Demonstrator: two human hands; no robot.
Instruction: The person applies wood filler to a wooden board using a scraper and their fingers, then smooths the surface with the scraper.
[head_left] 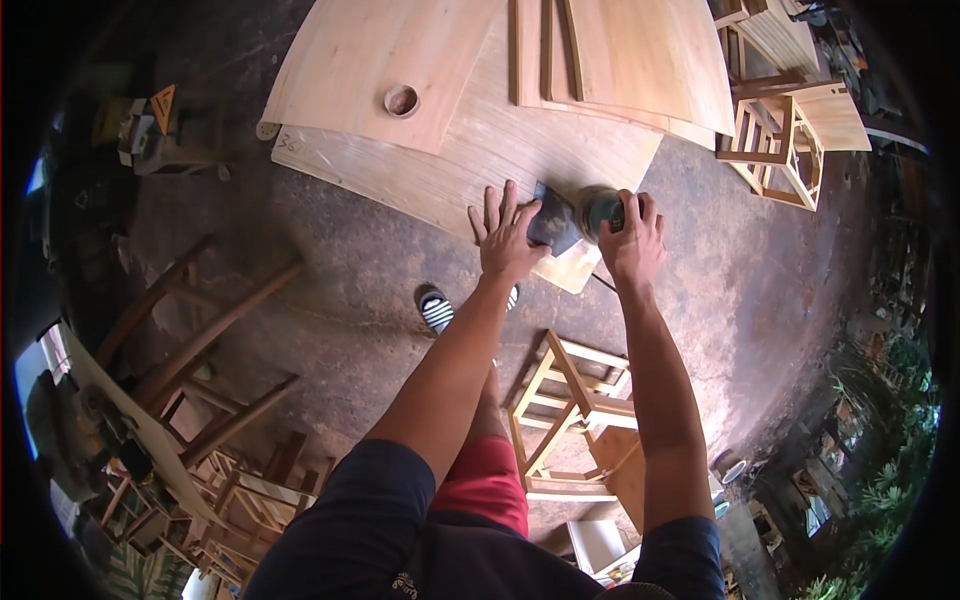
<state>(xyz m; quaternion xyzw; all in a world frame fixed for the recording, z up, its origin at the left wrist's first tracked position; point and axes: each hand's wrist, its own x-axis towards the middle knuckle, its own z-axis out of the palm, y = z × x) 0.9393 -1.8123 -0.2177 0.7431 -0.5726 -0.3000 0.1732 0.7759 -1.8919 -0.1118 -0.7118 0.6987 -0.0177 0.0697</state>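
Note:
My right hand (635, 245) is wrapped round a dark, rounded power tool that looks like a sander (600, 210), near the right front corner of a large plywood sheet (560, 150). A black cord (604, 283) shows below it. My left hand (508, 240) lies with fingers spread at the sheet's front edge. Its thumb side rests on a dark, flat square piece (556, 222), whose material I cannot make out. This piece lies between my hands, beside the sander. Under the sander, the working face is hidden.
More plywood panels (650, 60) lie stacked toward the back, and a small round tin (402, 101) stands on the left one. Wooden frames (570, 420) are near my legs, with others (775, 150) at the back right. Dark wooden legs (215, 340) stick up at the left.

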